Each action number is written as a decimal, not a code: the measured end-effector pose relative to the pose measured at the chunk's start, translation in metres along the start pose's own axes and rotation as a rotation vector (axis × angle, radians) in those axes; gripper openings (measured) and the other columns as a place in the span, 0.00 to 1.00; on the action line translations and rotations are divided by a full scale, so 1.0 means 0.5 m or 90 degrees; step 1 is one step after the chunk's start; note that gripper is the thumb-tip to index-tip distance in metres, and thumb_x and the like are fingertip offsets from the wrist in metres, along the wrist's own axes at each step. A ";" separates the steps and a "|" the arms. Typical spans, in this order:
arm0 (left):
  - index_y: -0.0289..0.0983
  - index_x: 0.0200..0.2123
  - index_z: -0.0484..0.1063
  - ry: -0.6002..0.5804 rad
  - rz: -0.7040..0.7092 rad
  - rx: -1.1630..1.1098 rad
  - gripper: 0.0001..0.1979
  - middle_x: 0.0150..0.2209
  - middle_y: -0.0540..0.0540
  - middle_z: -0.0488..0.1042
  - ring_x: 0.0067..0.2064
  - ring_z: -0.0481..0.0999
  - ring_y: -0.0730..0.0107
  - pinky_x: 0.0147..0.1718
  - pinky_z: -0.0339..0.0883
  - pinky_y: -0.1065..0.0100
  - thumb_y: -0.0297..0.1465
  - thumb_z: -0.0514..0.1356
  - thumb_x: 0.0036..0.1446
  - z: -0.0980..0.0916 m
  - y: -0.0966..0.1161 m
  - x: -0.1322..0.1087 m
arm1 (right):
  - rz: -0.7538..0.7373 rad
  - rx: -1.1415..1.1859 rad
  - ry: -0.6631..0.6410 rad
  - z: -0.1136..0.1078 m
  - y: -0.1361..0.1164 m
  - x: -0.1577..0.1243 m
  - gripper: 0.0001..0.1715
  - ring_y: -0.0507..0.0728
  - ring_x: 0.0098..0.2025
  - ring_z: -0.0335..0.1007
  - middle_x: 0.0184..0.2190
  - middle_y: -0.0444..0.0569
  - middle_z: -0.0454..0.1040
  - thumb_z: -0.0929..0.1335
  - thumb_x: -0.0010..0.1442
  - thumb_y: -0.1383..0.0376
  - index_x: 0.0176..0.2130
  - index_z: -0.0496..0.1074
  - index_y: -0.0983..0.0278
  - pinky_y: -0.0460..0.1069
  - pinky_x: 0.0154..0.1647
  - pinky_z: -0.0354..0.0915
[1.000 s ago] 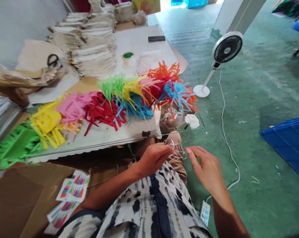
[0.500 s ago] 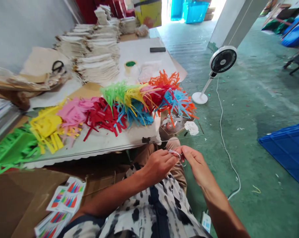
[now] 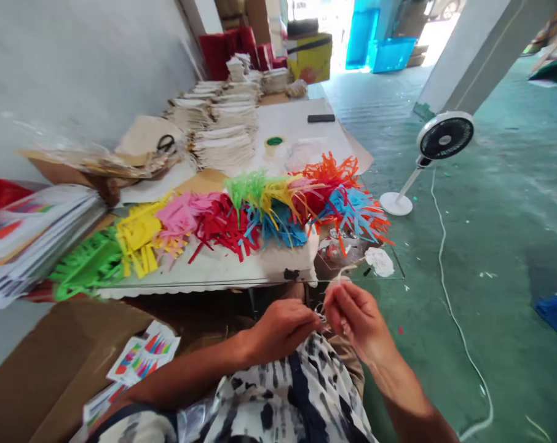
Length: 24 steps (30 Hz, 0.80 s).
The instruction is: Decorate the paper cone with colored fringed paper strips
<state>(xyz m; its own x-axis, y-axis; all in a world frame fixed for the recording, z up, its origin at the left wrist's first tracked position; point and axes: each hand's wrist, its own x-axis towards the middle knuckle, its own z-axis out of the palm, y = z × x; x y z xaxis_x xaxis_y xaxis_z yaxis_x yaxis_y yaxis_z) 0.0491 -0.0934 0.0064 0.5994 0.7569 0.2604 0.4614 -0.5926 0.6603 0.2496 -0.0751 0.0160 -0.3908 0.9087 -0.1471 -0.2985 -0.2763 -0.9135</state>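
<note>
My left hand (image 3: 285,326) is closed, its fingertips on a thin white string (image 3: 321,312) held above my lap. My right hand (image 3: 359,317) pinches the same string a little higher, and a pale end of it pokes out above the fingers. Loose loops hang between the two hands, partly hidden by the fingers. Beyond them, fringed paper tassels lie in a row along the table: green (image 3: 90,261), yellow (image 3: 142,231), pink (image 3: 189,215), red (image 3: 223,224), blue (image 3: 278,224) and orange (image 3: 329,171) ones among them.
The table (image 3: 241,268) has a glass-like front edge. On it are stacks of whitish sheets (image 3: 225,144), a tape roll (image 3: 274,144), scissors (image 3: 166,143) and a dark bar (image 3: 321,118). A cardboard box (image 3: 43,369) stands at left, a fan (image 3: 446,136) at right, with its cord on the floor.
My hands have drawn slightly apart, the right one now higher with the string's end sticking up from it. The view has shifted left and up.
</note>
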 end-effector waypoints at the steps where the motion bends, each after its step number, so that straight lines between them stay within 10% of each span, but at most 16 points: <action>1: 0.37 0.34 0.75 -0.010 -0.024 -0.014 0.15 0.27 0.47 0.77 0.30 0.73 0.71 0.32 0.62 0.68 0.32 0.55 0.73 -0.017 0.010 -0.030 | -0.001 -0.018 -0.061 0.022 -0.001 0.006 0.29 0.49 0.21 0.52 0.19 0.39 0.61 0.68 0.69 0.41 0.35 0.75 0.62 0.46 0.23 0.50; 6: 0.42 0.40 0.83 -0.012 -0.183 -0.111 0.17 0.27 0.49 0.80 0.29 0.78 0.70 0.31 0.70 0.68 0.37 0.54 0.73 -0.044 0.076 -0.169 | -0.087 -0.199 -0.289 0.126 -0.012 0.012 0.28 0.52 0.33 0.65 0.29 0.45 0.72 0.65 0.74 0.45 0.35 0.77 0.63 0.46 0.34 0.60; 10: 0.58 0.42 0.85 -0.040 -0.171 0.064 0.08 0.26 0.54 0.78 0.24 0.75 0.69 0.23 0.67 0.66 0.44 0.64 0.64 -0.014 0.048 -0.167 | -0.158 -0.229 -0.321 0.139 -0.003 0.019 0.27 0.55 0.35 0.69 0.30 0.46 0.76 0.64 0.73 0.45 0.36 0.78 0.59 0.48 0.38 0.65; 19: 0.38 0.29 0.80 0.016 -0.115 0.261 0.17 0.36 0.44 0.79 0.33 0.77 0.70 0.31 0.66 0.69 0.38 0.61 0.69 -0.077 -0.138 0.127 | -0.196 -0.395 0.261 -0.103 -0.054 0.150 0.32 0.55 0.27 0.64 0.26 0.45 0.74 0.66 0.66 0.38 0.38 0.80 0.62 0.49 0.28 0.56; 24: 0.42 0.42 0.80 0.116 -0.168 0.366 0.11 0.43 0.46 0.78 0.40 0.78 0.67 0.35 0.65 0.69 0.37 0.58 0.72 -0.105 -0.207 0.324 | -0.163 -0.713 0.337 -0.166 -0.082 0.229 0.27 0.56 0.27 0.68 0.24 0.44 0.74 0.61 0.72 0.48 0.43 0.80 0.62 0.48 0.29 0.55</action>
<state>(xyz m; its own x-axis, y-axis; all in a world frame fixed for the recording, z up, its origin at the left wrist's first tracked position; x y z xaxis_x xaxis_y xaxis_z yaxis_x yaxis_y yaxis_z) 0.0637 0.1050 0.0172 0.3207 0.9018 0.2897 0.8840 -0.3948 0.2504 0.2891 0.0664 0.0052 0.0414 0.9820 0.1842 0.6862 0.1060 -0.7196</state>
